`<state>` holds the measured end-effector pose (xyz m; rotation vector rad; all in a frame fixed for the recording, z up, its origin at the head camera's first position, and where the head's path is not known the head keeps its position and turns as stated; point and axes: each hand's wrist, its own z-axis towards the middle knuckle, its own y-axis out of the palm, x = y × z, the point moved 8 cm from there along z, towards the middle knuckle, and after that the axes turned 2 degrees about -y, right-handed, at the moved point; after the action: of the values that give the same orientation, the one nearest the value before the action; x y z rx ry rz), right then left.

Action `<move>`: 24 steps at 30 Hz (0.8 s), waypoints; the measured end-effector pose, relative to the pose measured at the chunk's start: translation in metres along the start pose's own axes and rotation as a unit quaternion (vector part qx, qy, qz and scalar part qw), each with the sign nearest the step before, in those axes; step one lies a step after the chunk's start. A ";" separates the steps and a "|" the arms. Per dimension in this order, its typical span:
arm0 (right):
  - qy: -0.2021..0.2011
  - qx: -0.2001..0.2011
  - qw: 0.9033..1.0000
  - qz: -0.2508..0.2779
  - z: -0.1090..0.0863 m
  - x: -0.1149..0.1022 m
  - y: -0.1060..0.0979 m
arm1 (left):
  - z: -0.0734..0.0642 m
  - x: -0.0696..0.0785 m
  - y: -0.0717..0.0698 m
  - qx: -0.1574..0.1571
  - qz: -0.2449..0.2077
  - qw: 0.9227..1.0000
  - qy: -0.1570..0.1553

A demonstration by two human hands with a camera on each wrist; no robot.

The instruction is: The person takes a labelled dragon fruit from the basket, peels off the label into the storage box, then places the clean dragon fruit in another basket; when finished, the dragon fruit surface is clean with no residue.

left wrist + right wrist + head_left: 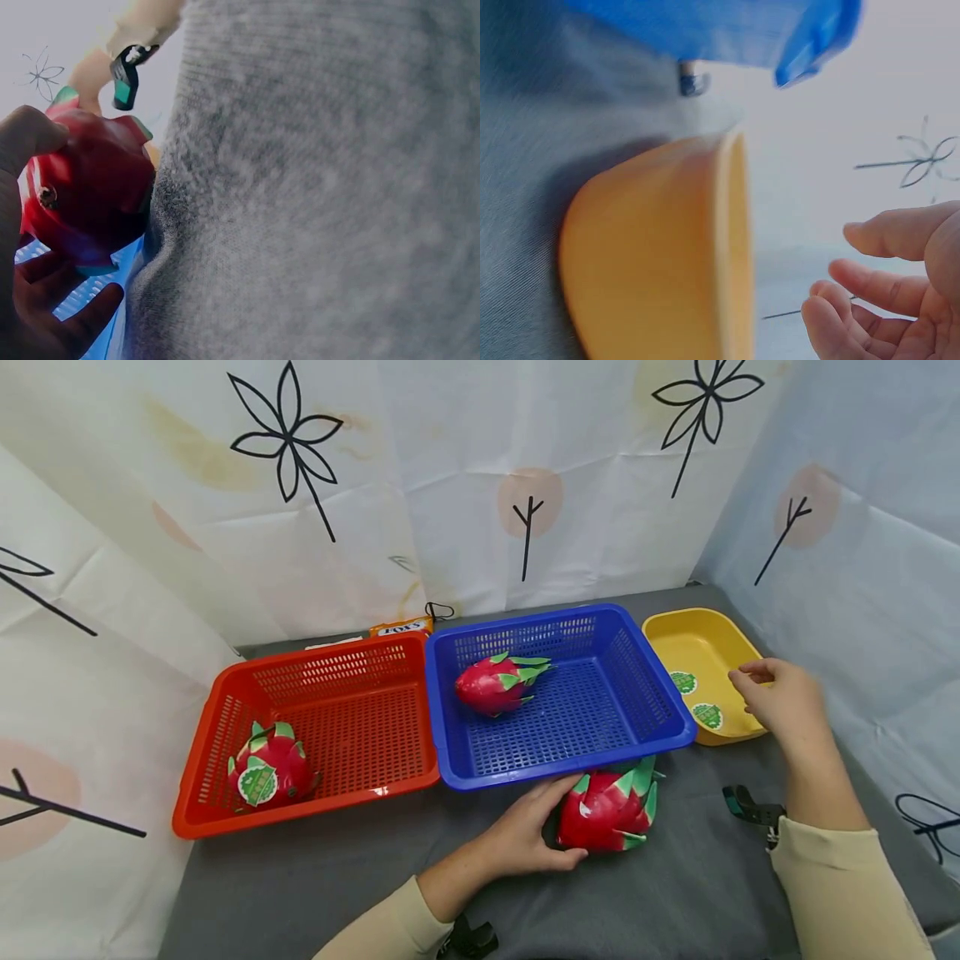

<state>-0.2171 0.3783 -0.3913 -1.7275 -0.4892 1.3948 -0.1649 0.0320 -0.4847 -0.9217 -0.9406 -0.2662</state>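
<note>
My left hand point(517, 839) grips a dragon fruit point(609, 810) in front of the blue basket, thumb on its near side. In the left wrist view, the thumb lies over this red fruit point(101, 184) and the fingers spread beneath it. My right hand point(787, 702) hovers at the right edge of the yellow tray point(693, 639), its fingers loosely bent. Nothing shows between thumb and fingertips of the right hand point(889, 292) in the right wrist view. Inside the tray lie two round green stickers, one nearer sticker point(707, 716) and one farther sticker point(682, 682).
The blue basket point(577, 758) holds a dragon fruit point(491, 687) without a visible sticker. To its left, the red basket point(367, 727) contains a dragon fruit point(288, 768) bearing a green sticker point(257, 785). Behind the baskets lies an orange packet point(405, 627) against the patterned cloth.
</note>
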 end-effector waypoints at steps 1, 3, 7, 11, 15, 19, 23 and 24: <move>-0.001 0.008 1.000 0.002 -0.004 -0.004 -0.002 | 0.000 0.000 0.000 -0.001 -0.004 1.000 -0.001; -0.005 0.023 1.000 0.004 -0.012 -0.012 -0.007 | 0.000 0.000 0.000 -0.002 -0.010 1.000 -0.002; -0.029 0.049 0.998 0.014 -0.030 -0.030 -0.011 | -0.001 -0.001 0.001 -0.007 -0.025 1.000 -0.003; -0.061 0.067 0.995 0.029 -0.048 -0.047 -0.008 | -0.001 -0.001 0.002 -0.012 -0.034 0.999 -0.006; -0.112 0.075 0.990 0.044 -0.062 -0.063 0.000 | -0.001 -0.001 0.002 -0.015 -0.039 0.999 -0.012; -0.169 0.092 0.980 0.059 -0.073 -0.076 0.009 | -0.002 -0.001 0.002 -0.014 -0.034 0.999 -0.010; -0.191 0.104 0.974 0.058 -0.078 -0.077 0.021 | -0.004 -0.002 0.003 -0.015 -0.031 0.999 -0.011; -0.192 0.103 0.974 0.054 -0.079 -0.075 0.025 | -0.004 -0.001 0.003 -0.016 -0.028 0.999 -0.011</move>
<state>-0.1715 0.2798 -0.3636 -1.3380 -0.4422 1.8044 -0.1616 0.0305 -0.4884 -0.9296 -0.9866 -0.3192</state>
